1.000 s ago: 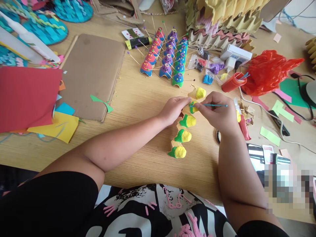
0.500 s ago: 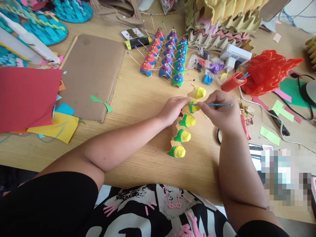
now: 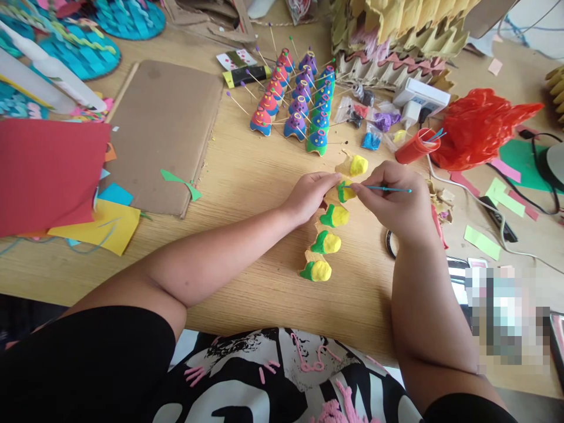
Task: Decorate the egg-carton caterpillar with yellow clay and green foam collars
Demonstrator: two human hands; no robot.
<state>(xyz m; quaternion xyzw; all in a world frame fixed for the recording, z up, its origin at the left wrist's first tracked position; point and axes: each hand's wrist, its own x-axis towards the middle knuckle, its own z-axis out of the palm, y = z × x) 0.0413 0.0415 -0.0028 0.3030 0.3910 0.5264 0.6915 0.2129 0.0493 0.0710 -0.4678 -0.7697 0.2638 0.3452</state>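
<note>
A strip of egg-carton bumps point(image 3: 315, 257) runs down the middle of the wooden table, its bumps covered in yellow clay with green clay on the left side of most. My left hand point(image 3: 314, 194) grips the strip's left edge near the second bump from the top. Between thumb and fingers, my right hand point(image 3: 394, 197) pinches a thin blue stick point(image 3: 383, 188), whose tip touches the green and yellow clay of that same bump. The top bump point(image 3: 358, 165) shows yellow clay only. Behind stand three rows of finished-looking clay figures point(image 3: 298, 106) with pins stuck in them.
Cardboard point(image 3: 165, 129) and red paper point(image 3: 53, 176) lie at left. Beyond my right hand are a red cup point(image 3: 418, 147), a red plastic bag point(image 3: 480, 129), a white adapter point(image 3: 420, 95) with a cable, and small clay packets point(image 3: 371, 140). Egg cartons point(image 3: 396, 35) are stacked behind.
My right hand and the blue stick have shifted very slightly, with the stick's rear end a little lower and further left. My left hand stays on the strip.
</note>
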